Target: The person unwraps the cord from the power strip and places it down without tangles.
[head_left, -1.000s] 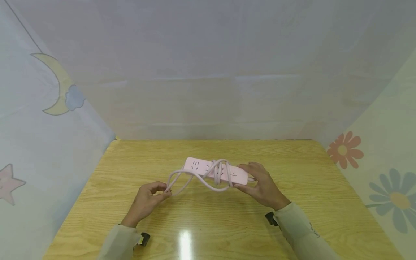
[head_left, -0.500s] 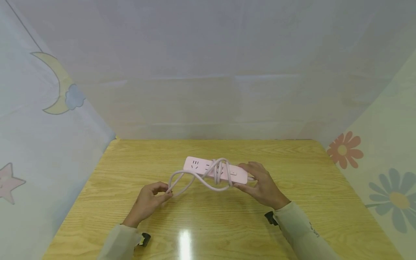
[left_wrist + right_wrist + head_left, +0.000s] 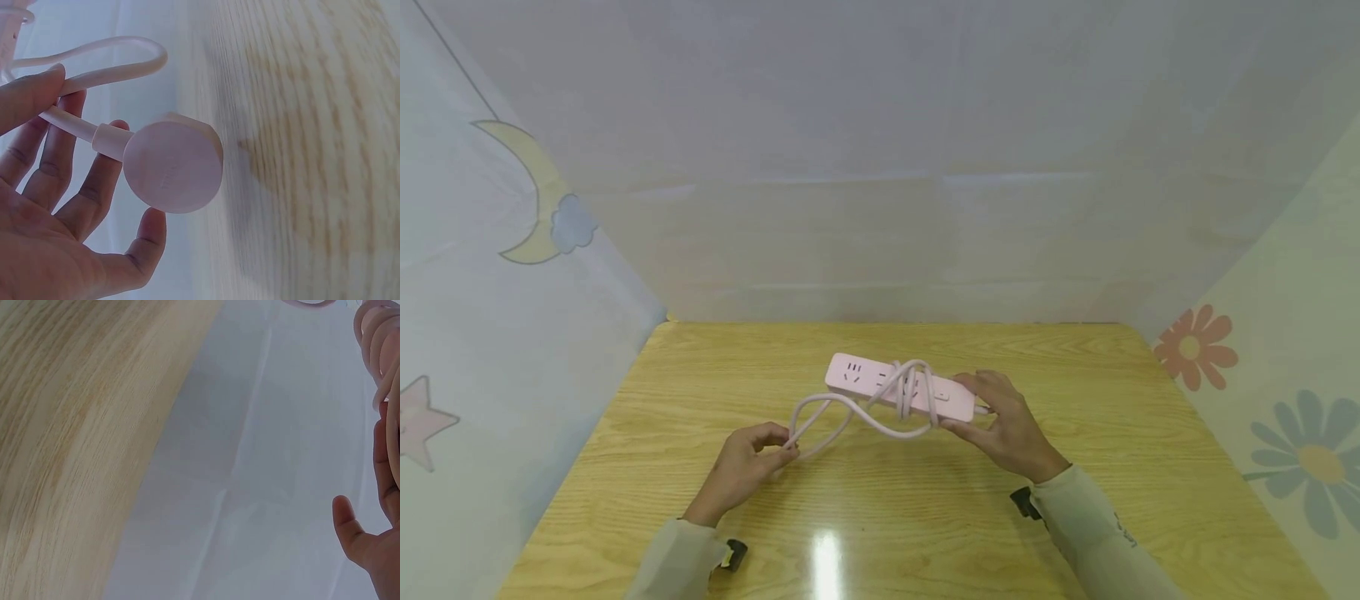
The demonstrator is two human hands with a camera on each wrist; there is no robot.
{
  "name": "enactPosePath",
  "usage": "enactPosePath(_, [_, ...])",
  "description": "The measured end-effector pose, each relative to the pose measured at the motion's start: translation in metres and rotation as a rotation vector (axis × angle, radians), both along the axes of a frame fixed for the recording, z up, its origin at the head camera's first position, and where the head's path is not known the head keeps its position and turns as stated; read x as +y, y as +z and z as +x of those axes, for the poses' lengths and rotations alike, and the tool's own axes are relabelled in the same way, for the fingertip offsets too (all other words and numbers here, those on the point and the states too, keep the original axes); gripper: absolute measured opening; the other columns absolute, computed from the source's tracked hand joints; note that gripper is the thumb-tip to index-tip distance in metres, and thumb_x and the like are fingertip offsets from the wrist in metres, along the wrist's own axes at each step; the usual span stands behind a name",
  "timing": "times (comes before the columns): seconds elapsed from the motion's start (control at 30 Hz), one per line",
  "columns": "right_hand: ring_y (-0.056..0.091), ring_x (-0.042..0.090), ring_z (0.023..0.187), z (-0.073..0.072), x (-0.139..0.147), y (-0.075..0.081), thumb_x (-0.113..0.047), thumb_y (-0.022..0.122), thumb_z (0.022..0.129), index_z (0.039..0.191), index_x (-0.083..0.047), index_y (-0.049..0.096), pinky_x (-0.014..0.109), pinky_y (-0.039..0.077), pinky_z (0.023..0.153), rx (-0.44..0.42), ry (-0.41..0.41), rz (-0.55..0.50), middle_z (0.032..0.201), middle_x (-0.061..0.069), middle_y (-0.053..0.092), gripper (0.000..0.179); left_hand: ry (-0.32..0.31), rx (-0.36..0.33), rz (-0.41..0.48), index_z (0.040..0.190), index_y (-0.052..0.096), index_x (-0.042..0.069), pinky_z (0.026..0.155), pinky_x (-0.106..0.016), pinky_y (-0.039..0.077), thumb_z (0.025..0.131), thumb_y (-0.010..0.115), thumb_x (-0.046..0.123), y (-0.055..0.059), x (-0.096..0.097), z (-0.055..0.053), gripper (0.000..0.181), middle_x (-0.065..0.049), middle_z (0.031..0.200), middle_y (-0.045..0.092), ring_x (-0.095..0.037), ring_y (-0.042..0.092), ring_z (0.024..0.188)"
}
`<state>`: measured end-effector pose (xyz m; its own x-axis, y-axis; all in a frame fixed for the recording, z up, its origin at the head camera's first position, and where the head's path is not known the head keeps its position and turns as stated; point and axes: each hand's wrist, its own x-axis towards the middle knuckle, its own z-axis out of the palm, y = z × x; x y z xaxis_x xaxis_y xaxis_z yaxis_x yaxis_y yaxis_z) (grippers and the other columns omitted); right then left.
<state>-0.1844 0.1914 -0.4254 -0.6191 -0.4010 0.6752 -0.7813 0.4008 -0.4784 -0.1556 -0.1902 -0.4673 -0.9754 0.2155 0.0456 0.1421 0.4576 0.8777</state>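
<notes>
A pink power strip (image 3: 955,403) is held up over the table in the head view, its sockets and switch facing up. Several turns of its pink cord (image 3: 820,398) wrap round its middle, and a loose loop runs out to the left. My right hand (image 3: 1015,429) grips the strip's right end between thumb and fingers. At the left, my left hand (image 3: 741,463) pinches the cord. The left wrist view shows a round pink plug (image 3: 172,167) hanging just beyond these fingers, its prongs hidden. Only part of the right hand and the wrapped cord (image 3: 375,337) shows in the right wrist view.
A wooden table (image 3: 917,508) lies beneath both hands. Pale cloth walls (image 3: 880,250) enclose its back and sides, printed with a moon (image 3: 535,200) at the left and flowers (image 3: 1197,346) at the right.
The power strip has shifted slightly up in the head view, its left end most, and tilts a little more. Both hands keep their holds and have barely moved.
</notes>
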Motion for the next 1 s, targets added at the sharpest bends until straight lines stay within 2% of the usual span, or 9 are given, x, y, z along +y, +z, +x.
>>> enactPosePath(0.3, [0.055, 0.022, 0.098, 0.0, 0.0007, -0.0023, -0.042, 0.069, 0.093, 0.124, -0.005, 0.065, 0.038, 0.046, 0.077, -0.001, -0.022, 0.004, 0.106, 0.004, 0.068, 0.048, -0.004, -0.019, -0.01, 0.099, 0.072, 0.004, 0.1, -0.069, 0.035, 0.09, 0.075, 0.012, 0.0017, -0.0001, 0.0007, 0.013, 0.001, 0.094, 0.074, -0.028, 0.06, 0.109])
enactPosePath(0.53, [0.055, 0.022, 0.095, 0.0004, -0.0016, -0.0013, -0.041, 0.069, 0.093, 0.124, -0.004, 0.065, 0.036, 0.046, 0.077, 0.025, -0.004, -0.009, 0.105, 0.005, 0.069, 0.048, -0.012, -0.032, -0.012, 0.101, 0.07, 0.004, 0.099, -0.066, 0.036, 0.09, 0.073, 0.006, 0.0026, 0.0015, 0.0005, 0.012, -0.007, 0.099, 0.073, -0.027, 0.059, 0.107])
enactPosePath(1.0, [0.056, 0.023, 0.098, 0.0008, -0.002, -0.0037, -0.044, 0.067, 0.093, 0.123, -0.004, 0.065, 0.039, 0.045, 0.08, 0.017, -0.027, -0.006, 0.107, 0.005, 0.07, 0.05, 0.002, -0.018, -0.015, 0.099, 0.068, 0.004, 0.101, -0.066, 0.035, 0.089, 0.074, 0.005, 0.0047, 0.0041, -0.0025, 0.012, -0.005, 0.098, 0.072, -0.024, 0.062, 0.104])
